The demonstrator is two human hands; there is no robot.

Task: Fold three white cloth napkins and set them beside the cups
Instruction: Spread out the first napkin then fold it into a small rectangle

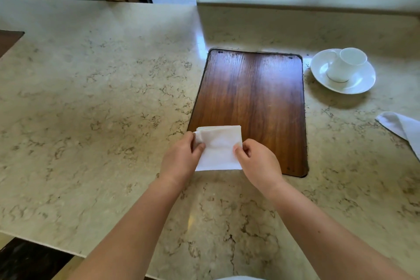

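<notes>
A white cloth napkin (218, 146), folded into a small thick square, lies over the near left corner of a wooden panel. My left hand (180, 159) pinches its left edge and my right hand (259, 162) pinches its right edge, thumbs on top. At the far right a white cup (346, 63) rests tilted on a white saucer (361, 82). Another white napkin (401, 127) lies at the right edge of the view, partly cut off.
The dark wooden panel (252, 107) is set flush into the beige marble counter (91, 109). A wall runs along the back, with a doorway gap at top centre. The counter's near left edge drops off to a dark floor (25, 261).
</notes>
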